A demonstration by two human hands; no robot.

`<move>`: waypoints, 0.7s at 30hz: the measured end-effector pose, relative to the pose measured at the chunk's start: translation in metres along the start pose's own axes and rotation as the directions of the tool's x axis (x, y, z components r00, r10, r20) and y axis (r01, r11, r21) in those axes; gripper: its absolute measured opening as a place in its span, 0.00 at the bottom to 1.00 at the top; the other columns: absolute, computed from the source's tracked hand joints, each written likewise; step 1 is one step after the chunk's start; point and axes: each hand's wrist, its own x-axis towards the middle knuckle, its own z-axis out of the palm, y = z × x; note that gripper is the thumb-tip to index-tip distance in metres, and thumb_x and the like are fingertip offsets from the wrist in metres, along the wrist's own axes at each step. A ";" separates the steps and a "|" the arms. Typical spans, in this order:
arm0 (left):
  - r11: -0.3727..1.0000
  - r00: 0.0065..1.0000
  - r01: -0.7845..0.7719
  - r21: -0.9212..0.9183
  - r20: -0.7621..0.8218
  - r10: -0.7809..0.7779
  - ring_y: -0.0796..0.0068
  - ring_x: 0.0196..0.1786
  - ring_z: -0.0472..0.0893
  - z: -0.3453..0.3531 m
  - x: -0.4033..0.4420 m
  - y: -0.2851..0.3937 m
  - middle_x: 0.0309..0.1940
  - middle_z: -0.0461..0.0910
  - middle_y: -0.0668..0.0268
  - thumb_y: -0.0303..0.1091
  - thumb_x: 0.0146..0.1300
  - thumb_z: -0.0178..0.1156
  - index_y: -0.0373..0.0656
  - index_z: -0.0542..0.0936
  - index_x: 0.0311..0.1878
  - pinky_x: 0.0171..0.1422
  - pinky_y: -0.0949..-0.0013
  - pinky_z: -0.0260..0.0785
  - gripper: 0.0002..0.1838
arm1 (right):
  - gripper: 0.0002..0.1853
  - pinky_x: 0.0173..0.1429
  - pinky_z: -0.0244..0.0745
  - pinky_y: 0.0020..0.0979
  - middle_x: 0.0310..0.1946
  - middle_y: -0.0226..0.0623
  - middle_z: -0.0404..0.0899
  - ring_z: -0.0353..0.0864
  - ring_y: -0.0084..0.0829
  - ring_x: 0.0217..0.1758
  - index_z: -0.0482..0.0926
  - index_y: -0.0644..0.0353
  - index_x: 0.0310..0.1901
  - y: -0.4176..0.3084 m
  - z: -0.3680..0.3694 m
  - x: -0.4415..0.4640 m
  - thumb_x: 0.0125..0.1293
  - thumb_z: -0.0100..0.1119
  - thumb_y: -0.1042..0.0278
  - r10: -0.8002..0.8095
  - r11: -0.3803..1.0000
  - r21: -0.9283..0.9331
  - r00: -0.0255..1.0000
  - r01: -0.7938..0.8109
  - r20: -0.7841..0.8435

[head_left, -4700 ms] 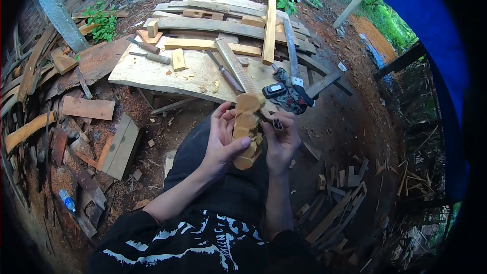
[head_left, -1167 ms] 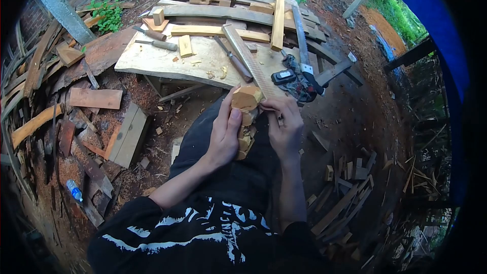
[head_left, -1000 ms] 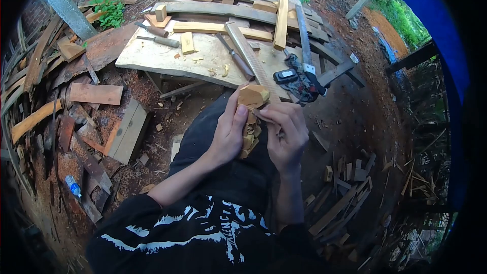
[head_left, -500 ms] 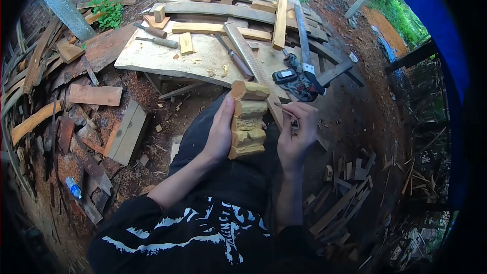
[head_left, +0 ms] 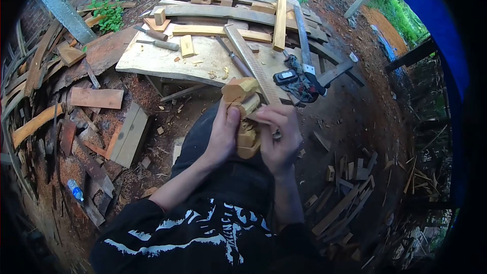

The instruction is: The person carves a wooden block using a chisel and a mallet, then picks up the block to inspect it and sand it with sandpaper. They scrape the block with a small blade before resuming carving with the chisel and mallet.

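Observation:
A carved block of yellowish wood (head_left: 240, 89) with notched sides is held upright over my lap. My left hand (head_left: 223, 132) grips it from the left, thumb on its near face. My right hand (head_left: 281, 134) is pinched at the block's right side, closed on a small thin object whose shape is mostly hidden by the fingers. Just beyond the block, a long patterned wooden strip (head_left: 251, 63) lies on the pale workbench board (head_left: 167, 66), beside a dark-handled chisel (head_left: 241, 65).
Two more chisels (head_left: 165, 45) and a small wood block (head_left: 186, 46) lie on the bench. A saw (head_left: 303, 40) and a dark cloth bundle (head_left: 299, 86) are at its right. Planks, offcuts and a plastic bottle (head_left: 75, 191) lie on the ground at left; offcuts (head_left: 340, 205) lie at right.
The carved block has turned in my left hand, from its notched side facing me to a more angled position. My right hand has moved left from beside it to touch it.

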 end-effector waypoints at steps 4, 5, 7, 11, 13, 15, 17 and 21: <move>0.995 0.999 -0.039 0.096 0.041 0.035 0.66 0.75 0.68 -0.004 -0.005 -0.011 0.74 0.65 0.53 0.54 0.86 0.35 0.38 0.47 0.85 0.80 0.63 0.59 0.36 | 0.15 0.50 0.82 0.36 0.42 0.42 0.84 0.87 0.40 0.46 0.83 0.63 0.46 0.025 -0.004 0.003 0.60 0.65 0.91 0.078 0.997 0.022 0.996 -0.079 0.039; 0.996 0.998 -0.051 0.079 0.026 0.049 0.66 0.75 0.68 -0.004 -0.004 -0.013 0.74 0.65 0.53 0.54 0.86 0.34 0.37 0.47 0.84 0.80 0.64 0.59 0.36 | 0.14 0.48 0.82 0.40 0.41 0.41 0.83 0.85 0.41 0.46 0.85 0.62 0.44 0.020 -0.006 -0.002 0.57 0.66 0.87 0.002 0.999 0.036 1.000 -0.003 0.015; 0.994 0.998 -0.069 0.086 0.015 0.068 0.65 0.74 0.70 -0.001 -0.003 -0.010 0.74 0.66 0.53 0.53 0.87 0.32 0.39 0.49 0.84 0.79 0.62 0.62 0.35 | 0.14 0.50 0.83 0.42 0.42 0.40 0.83 0.85 0.42 0.46 0.85 0.62 0.43 0.000 -0.005 -0.002 0.56 0.67 0.87 -0.119 0.991 0.056 0.993 0.119 -0.001; 0.991 0.997 -0.079 0.110 0.016 0.077 0.65 0.71 0.73 0.005 -0.007 -0.001 0.73 0.67 0.53 0.51 0.87 0.31 0.41 0.52 0.83 0.77 0.61 0.66 0.32 | 0.15 0.51 0.85 0.42 0.42 0.40 0.83 0.85 0.42 0.47 0.84 0.63 0.45 0.026 -0.004 -0.017 0.56 0.68 0.88 -0.013 0.995 -0.099 0.999 0.017 0.042; 0.993 0.996 -0.068 0.093 -0.050 0.073 0.65 0.71 0.72 0.005 -0.003 -0.006 0.70 0.69 0.52 0.52 0.87 0.32 0.36 0.52 0.82 0.77 0.63 0.63 0.33 | 0.14 0.51 0.84 0.42 0.42 0.41 0.83 0.85 0.43 0.46 0.84 0.63 0.46 0.017 0.000 -0.017 0.58 0.68 0.87 0.016 1.000 -0.005 0.999 -0.016 -0.050; 0.987 0.996 -0.073 0.144 -0.047 0.081 0.65 0.72 0.72 0.003 -0.002 -0.008 0.71 0.68 0.52 0.52 0.87 0.32 0.36 0.52 0.82 0.78 0.63 0.62 0.33 | 0.13 0.50 0.82 0.39 0.41 0.42 0.83 0.85 0.43 0.44 0.81 0.63 0.47 0.002 0.003 -0.012 0.64 0.67 0.88 -0.011 0.993 0.113 0.991 0.026 -0.135; 0.983 0.996 -0.061 0.172 -0.052 0.071 0.63 0.76 0.69 0.000 -0.009 -0.014 0.73 0.66 0.50 0.54 0.86 0.32 0.35 0.52 0.82 0.80 0.61 0.59 0.35 | 0.13 0.48 0.81 0.39 0.41 0.42 0.82 0.85 0.43 0.44 0.81 0.62 0.47 -0.002 0.003 -0.008 0.64 0.67 0.88 -0.039 0.999 0.022 0.995 0.041 -0.095; 0.965 0.976 -0.208 0.163 -0.027 0.215 0.62 0.75 0.69 0.002 -0.008 -0.010 0.75 0.65 0.48 0.56 0.85 0.33 0.34 0.49 0.83 0.80 0.59 0.59 0.37 | 0.13 0.43 0.80 0.40 0.39 0.41 0.83 0.84 0.44 0.42 0.81 0.60 0.45 0.015 0.000 -0.002 0.60 0.68 0.86 -0.006 0.999 -0.051 1.000 0.006 -0.007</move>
